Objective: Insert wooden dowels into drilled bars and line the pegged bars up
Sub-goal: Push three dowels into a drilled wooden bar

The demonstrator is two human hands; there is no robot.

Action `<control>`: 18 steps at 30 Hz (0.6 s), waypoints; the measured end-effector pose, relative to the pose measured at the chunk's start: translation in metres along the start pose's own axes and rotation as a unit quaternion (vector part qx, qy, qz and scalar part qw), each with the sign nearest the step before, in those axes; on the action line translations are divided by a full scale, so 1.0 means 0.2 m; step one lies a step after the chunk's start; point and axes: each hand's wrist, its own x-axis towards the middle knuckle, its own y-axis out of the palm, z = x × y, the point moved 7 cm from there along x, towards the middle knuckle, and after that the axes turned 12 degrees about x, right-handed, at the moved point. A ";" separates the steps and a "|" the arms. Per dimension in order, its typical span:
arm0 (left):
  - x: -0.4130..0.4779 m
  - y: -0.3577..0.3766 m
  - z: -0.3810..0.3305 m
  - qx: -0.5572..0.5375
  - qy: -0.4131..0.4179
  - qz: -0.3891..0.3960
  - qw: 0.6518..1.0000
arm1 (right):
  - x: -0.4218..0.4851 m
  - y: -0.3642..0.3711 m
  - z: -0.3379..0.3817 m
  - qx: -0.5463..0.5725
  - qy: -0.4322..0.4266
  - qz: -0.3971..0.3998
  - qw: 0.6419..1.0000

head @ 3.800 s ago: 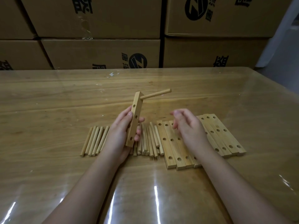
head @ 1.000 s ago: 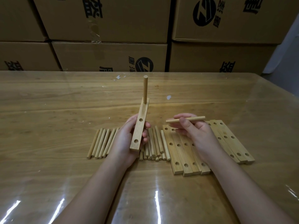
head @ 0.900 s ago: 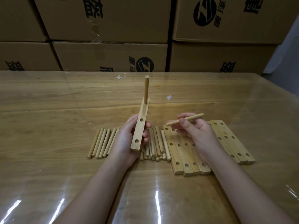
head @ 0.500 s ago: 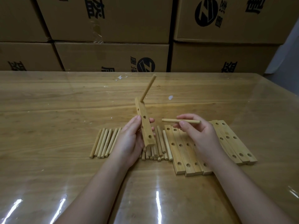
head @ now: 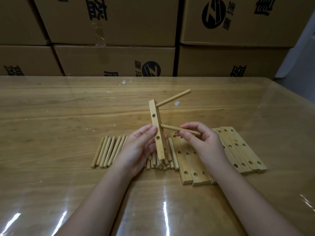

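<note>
My left hand (head: 138, 147) grips a drilled wooden bar (head: 156, 126) held nearly upright above the table. One dowel (head: 173, 99) sticks out of the bar's top hole, pointing up and to the right. My right hand (head: 202, 142) pinches a second dowel (head: 180, 130) whose left tip meets the bar's right face near a middle hole. Loose dowels (head: 109, 150) lie in a row on the table under and left of my left hand. Several drilled bars (head: 238, 147) lie side by side under and right of my right hand.
The wooden table (head: 68, 108) has a glossy clear cover with glare patches near its front. Stacked cardboard boxes (head: 112, 58) form a wall right behind the far edge. The table's right edge runs diagonally at the far right.
My left hand has tipped the bar so its pegged dowel swings from upright to the right. My right hand has brought the second dowel leftward until its tip meets the bar.
</note>
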 end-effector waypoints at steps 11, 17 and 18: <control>-0.01 0.01 -0.01 0.027 0.004 0.008 1.000 | 0.00 -0.02 0.01 -0.035 -0.010 -0.026 0.999; -0.01 0.01 -0.01 0.040 0.002 0.015 0.999 | 0.00 -0.02 0.03 -0.058 -0.040 -0.032 0.997; -0.01 0.01 -0.01 0.041 0.003 0.015 0.999 | 0.00 -0.02 0.03 -0.063 -0.044 -0.033 0.997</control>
